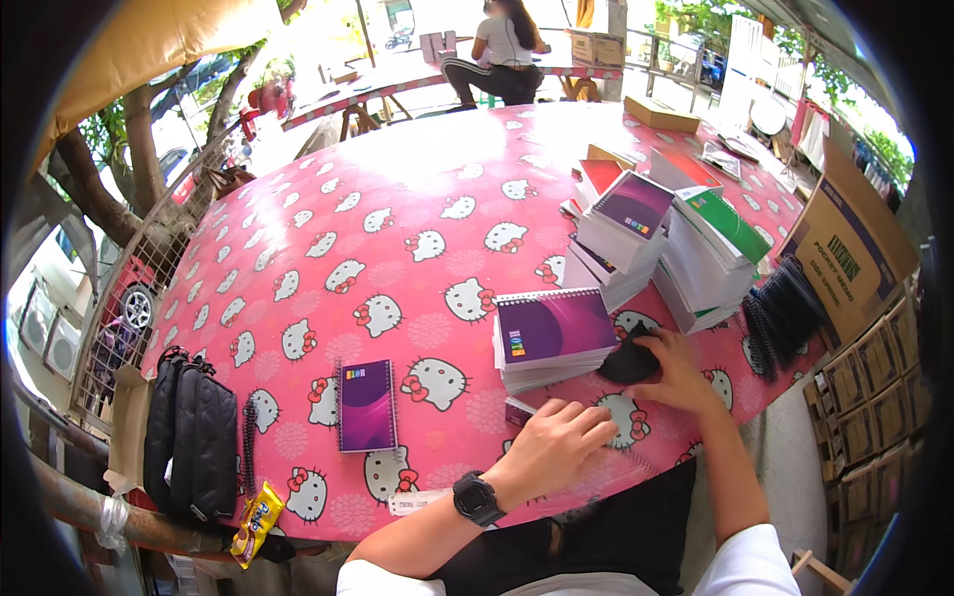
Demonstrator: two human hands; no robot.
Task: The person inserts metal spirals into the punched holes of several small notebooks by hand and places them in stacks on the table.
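My right hand [678, 377] has its fingers curled round the edge of a small soft black thing [628, 362], whose kind I cannot make out, beside a stack of purple spiral notebooks [556, 328]. In front of that stack my left hand [558, 444] is low over the table, fingers bent and closed; whatever they hold is hidden. A black watch [479, 498] is on my left wrist. The corner of a small purple item [519, 411] shows by my left fingers. Further left, one purple spiral notebook [368, 405] lies flat.
Taller piles of notebooks [631, 214] and green-covered ones [722, 224] stand at right, near black spiral bindings [783, 313] and an open carton [853, 248]. A black bag [194, 437] and yellow snack pack [257, 526] are at left. A person [505, 50] sits beyond the pink table [328, 278].
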